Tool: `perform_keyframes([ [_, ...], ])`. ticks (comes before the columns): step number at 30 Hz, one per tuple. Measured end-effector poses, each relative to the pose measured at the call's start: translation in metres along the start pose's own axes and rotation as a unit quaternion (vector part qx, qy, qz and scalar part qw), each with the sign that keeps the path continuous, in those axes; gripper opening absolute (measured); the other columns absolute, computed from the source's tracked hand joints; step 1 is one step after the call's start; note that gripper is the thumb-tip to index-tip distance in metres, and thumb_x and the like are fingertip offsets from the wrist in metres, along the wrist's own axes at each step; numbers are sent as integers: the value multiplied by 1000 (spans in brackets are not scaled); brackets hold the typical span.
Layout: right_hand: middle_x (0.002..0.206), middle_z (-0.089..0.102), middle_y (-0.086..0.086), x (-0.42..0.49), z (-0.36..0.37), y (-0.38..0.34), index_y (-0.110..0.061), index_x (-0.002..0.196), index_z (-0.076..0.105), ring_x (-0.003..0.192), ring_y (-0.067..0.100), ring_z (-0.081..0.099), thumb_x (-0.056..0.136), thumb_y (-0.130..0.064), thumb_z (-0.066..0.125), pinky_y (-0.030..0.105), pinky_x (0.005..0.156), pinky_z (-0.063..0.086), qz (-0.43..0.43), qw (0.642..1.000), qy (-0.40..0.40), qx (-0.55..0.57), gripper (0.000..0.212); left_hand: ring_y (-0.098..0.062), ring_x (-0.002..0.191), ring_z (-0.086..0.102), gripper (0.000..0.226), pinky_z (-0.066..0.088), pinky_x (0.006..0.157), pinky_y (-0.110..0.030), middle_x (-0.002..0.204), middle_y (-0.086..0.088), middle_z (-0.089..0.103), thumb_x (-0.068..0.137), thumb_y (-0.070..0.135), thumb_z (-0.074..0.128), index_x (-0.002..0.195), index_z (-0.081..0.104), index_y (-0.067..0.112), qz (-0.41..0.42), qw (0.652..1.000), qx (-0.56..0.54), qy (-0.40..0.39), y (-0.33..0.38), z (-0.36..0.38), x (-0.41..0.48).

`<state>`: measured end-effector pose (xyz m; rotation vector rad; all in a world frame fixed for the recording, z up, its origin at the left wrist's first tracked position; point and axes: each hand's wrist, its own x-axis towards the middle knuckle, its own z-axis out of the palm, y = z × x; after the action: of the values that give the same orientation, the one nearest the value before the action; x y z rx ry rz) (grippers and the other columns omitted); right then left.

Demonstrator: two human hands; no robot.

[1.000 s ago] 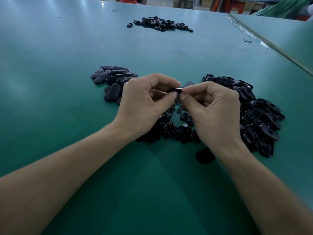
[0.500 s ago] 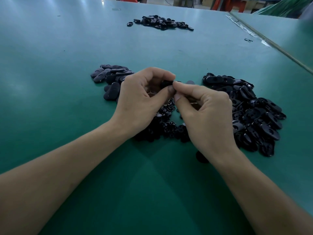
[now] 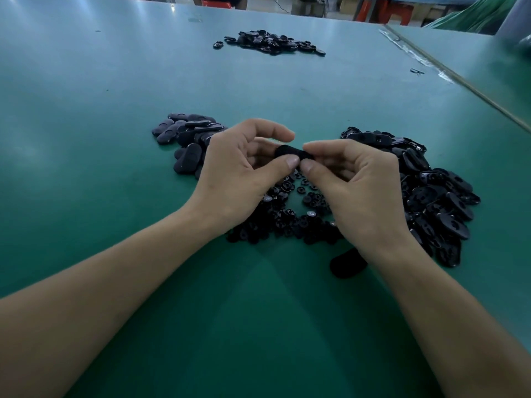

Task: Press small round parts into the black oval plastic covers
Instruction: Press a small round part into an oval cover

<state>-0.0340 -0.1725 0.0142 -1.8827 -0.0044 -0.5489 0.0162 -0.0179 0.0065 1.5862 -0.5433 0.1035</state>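
Big green tabletop takes up pretty much the whole view, with a seam running along its right side. Both bare forearms come in from the bottom and meet around the middle. The left hand and right hand sit close together just above the surface, thumbs nearly touching, and each one pinches an end of the same black oval cover. The left fingers curl over the top of it with the thumb underneath, and the right hand does the same from the other side, so neither hand is loose or spread. The biggest heap, the right pile, is just beside the right hand, and many of its covers lie hollow side up so you can see inside them. The left pile, behind and beside the left hand, is smaller and its covers lie smooth side up. The far pile sits well apart at the back of the tabletop. The small round parts are scattered on the tabletop right under and between the two hands, a couple showing a pale centre. One loose cover lies by itself near the right wrist. I can't tell if a round part is already in the held cover, since the thumbs hide that bit.
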Motion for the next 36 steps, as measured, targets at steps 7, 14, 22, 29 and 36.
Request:
perform_keyframes([
  [7,83,76,-12,1,-3,-1,-29,86,73,75,6,72,82,-12,78,19,69,55,-15,1000,-5,1,18,-8,79,72,26,59,75,-23,81,7,75,81,2,79,94,70,24,-5,1000,-7,-5,-3,0,2],
  [14,75,72,-13,2,-4,-2,-26,84,72,68,0,68,82,-15,77,16,66,54,-21,997,-7,-74,12,-9,75,72,26,58,74,-21,79,3,76,81,0,79,94,72,22,-10,1000,-2,-14,-5,0,3],
  [22,71,72,-11,4,-5,-4,-27,82,72,66,2,68,81,-14,76,20,67,55,-10,997,-12,-76,13,-10,73,72,25,60,75,-25,77,3,76,78,1,81,89,73,22,-13,1000,12,-1,-5,1,2],
  [29,74,74,-7,4,-9,-4,-23,85,76,69,6,70,82,-12,78,28,70,59,-2,998,-26,-65,11,-10,68,71,21,61,71,-28,77,0,76,79,5,81,87,74,23,-11,999,37,4,-3,2,0],
  [36,108,70,-6,4,-14,-4,-22,118,70,103,11,62,96,-25,60,21,94,46,-38,957,28,-287,25,-15,60,68,19,59,62,-30,67,3,72,85,6,74,92,72,23,-24,996,27,81,-7,0,3],
])
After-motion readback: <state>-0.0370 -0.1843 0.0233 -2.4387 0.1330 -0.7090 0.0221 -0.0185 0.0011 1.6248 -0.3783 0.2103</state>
